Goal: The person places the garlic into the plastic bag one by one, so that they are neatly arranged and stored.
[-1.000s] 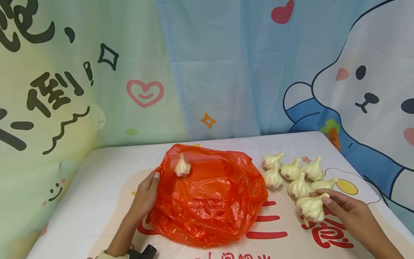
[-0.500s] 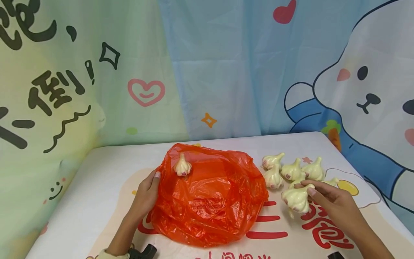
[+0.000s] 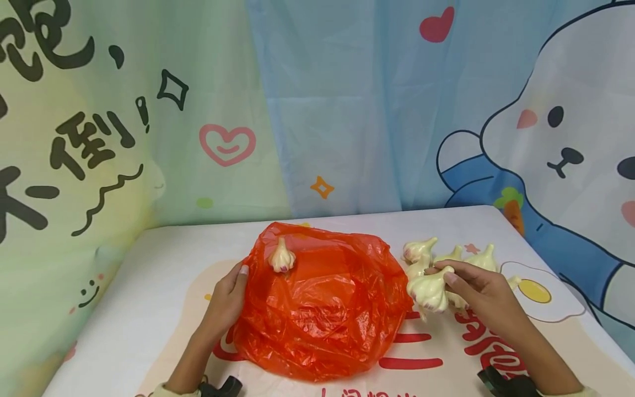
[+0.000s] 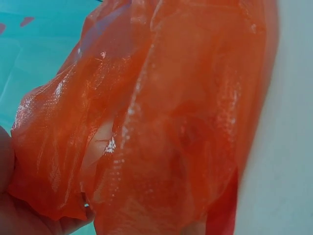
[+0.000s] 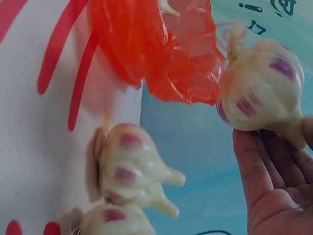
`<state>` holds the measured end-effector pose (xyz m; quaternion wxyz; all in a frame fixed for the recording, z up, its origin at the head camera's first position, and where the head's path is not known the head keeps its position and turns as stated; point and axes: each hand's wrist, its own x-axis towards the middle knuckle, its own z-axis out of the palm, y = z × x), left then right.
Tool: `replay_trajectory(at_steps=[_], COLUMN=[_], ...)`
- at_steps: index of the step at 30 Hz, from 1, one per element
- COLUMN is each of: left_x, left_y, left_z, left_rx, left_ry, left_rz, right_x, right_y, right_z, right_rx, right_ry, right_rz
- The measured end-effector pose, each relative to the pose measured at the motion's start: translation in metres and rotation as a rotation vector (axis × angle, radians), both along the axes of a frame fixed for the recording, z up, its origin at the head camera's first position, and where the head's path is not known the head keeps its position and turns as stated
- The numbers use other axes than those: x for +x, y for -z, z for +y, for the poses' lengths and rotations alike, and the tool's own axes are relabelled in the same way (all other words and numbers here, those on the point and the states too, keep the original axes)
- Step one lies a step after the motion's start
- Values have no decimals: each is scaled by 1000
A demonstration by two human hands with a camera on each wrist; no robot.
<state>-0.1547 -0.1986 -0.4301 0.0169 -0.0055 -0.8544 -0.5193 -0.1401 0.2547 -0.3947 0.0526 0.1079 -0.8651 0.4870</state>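
Right hand: the right hand (image 3: 488, 292) is pinching 1 shiny, cream-white garlic bulb with purple marks (image 3: 428, 292) between its thumb and fingers.
Held garlic's place: it sits at the fingertips, on the left side of that hand in the head view, held up off the white, printed counter (image 3: 124, 309). It is just beside the bag's right edge; I cannot tell if they touch.
Held garlic's neck: it points up and to the right, back to the thumb.
Held garlic's long way: on a slant, from the fat root end, low and to the left, up to the thin neck.
Left hand: the left hand (image 3: 225, 300) grips the left edge of a thin, see-through, red plastic bag (image 3: 322, 331), with its thumb on the front.
Bag: it is wrinkly and puffed out, in the middle of the counter.
Garlic at the bag: 1 cream garlic bulb (image 3: 282, 258) shows at the bag's top left, near the left hand, neck up and purple bottom down.
Garlic bunch: more cream-white garlic bulbs (image 3: 419, 251) lie close together behind the right hand, which hides some of them.
Back: a blue and green cloth (image 3: 337, 138) hangs behind, with hearts and a big white cartoon animal (image 3: 585, 127).
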Motion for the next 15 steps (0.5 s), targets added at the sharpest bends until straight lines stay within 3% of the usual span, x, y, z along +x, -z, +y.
replay_trajectory(at_steps=[9, 15], left_x=[0, 0], left_y=[0, 0], left_z=[0, 0], left_rx=[13, 5], left_ry=[-3, -8], left_rz=[-11, -25], right_x=[-13, -24], right_y=[-4, -5], right_z=[-17, -31], right_rx=[20, -99], right_ry=[-12, -83], right_rz=[20, 38])
